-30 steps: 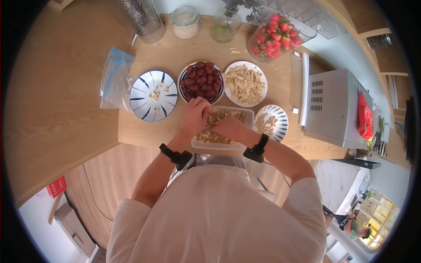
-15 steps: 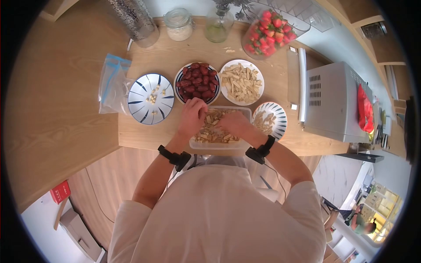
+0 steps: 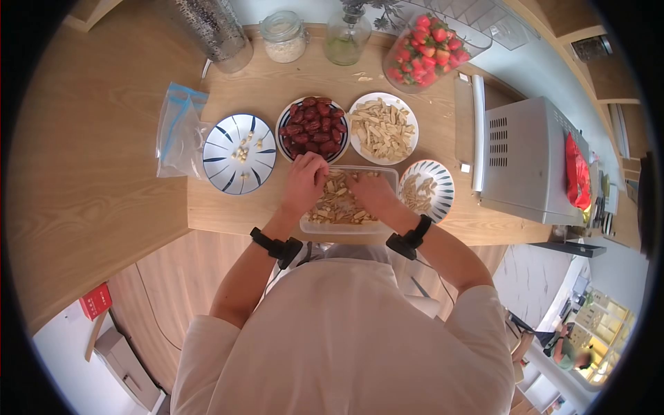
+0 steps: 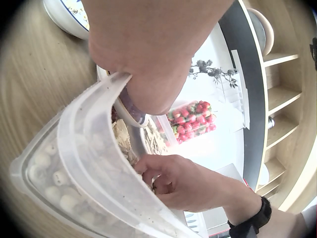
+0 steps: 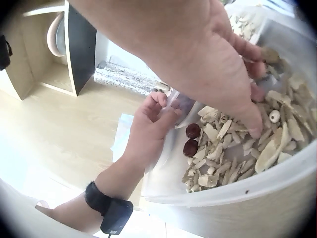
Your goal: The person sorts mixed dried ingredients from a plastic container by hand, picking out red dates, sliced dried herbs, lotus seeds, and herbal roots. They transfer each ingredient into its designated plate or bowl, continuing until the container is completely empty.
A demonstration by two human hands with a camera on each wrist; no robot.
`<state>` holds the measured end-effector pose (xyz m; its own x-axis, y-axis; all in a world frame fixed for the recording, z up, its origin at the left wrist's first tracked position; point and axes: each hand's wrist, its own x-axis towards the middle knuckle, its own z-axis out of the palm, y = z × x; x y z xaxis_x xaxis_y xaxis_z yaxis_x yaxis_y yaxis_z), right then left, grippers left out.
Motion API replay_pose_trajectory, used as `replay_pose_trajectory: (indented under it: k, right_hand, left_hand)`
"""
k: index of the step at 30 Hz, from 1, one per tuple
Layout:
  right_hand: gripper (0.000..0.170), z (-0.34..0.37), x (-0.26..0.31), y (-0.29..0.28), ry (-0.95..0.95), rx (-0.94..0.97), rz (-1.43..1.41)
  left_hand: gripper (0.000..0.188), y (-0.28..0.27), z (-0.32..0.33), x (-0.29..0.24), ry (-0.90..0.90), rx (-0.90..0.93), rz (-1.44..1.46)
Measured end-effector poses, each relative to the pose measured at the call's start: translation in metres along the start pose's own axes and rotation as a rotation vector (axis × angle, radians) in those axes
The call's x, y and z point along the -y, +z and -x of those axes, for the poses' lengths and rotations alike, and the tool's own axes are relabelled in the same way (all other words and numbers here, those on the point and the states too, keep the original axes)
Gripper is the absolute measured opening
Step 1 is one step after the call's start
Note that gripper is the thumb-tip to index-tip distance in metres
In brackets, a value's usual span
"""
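Observation:
In the head view, a clear plastic container (image 3: 339, 228) of mixed dried pieces stands at the table's front. My left hand (image 3: 304, 183) grips its left far corner; the right wrist view shows the thumb and fingers pinching the rim. My right hand (image 3: 373, 196) reaches inside the right part, fingers loosely bent and thumb apart from them. A brown slice (image 5: 270, 54) lies at its fingertips. Among the pale slices (image 5: 272, 153) in the container are a white seed (image 5: 274, 116) and two dark red dates (image 5: 191, 148). More round white seeds (image 4: 69, 203) show through the container wall.
Behind the container sit a bowl of red dates (image 3: 311, 128) and a plate of pale dried slices (image 3: 382, 131). A striped plate (image 3: 443, 200) is at right, a blue-lined plate (image 3: 221, 166) and zip bag (image 3: 176, 138) at left. Strawberries (image 3: 429, 52) and a glass jar (image 3: 283, 41) stand farther back.
My right hand has drawn back from the container's middle toward its right far side, uncovering more of the pieces. The left hand stays at the corner. The head view has shifted slightly.

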<state>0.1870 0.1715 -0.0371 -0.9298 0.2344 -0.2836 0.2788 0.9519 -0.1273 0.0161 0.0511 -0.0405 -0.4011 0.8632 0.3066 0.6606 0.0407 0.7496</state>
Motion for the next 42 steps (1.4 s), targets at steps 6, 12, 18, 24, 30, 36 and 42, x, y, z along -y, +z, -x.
replay_pose_trajectory:
  k: [6, 12, 18, 24, 30, 36, 42]
  right_hand:
    - [0.024, 0.002, -0.001, -0.007, -0.023, 0.149, -0.152]
    - [0.015, 0.009, -0.021, 0.003, -0.181, 0.209, -0.286]
    - [0.012, 0.013, -0.019, -0.049, 0.035, 0.117, -0.154]
    - [0.009, 0.018, -0.002, 0.006, -0.095, 0.047, 0.193]
    - [0.025, 0.016, 0.006, -0.007, -0.029, 0.414, -0.058]
    - [0.038, 0.018, -0.013, 0.018, -0.124, 0.352, -0.365]
    - [0.034, 0.019, -0.023, 0.022, -0.116, 0.336, -0.627]
  left_hand:
    - [0.020, -0.001, 0.000, -0.001, 0.001, -0.003, 0.002]
    - [0.019, 0.000, -0.001, -0.002, -0.030, -0.006, 0.028]
    - [0.019, 0.002, 0.000, -0.001, -0.042, -0.011, 0.037]
    - [0.020, 0.002, 0.000, 0.000, -0.035, -0.010, 0.042]
    - [0.020, 0.001, 0.001, 0.003, 0.013, -0.009, 0.018]
    - [0.019, 0.001, 0.001, 0.001, -0.006, -0.006, 0.021]
    - [0.019, 0.001, 0.001, 0.002, -0.018, 0.008, 0.023]
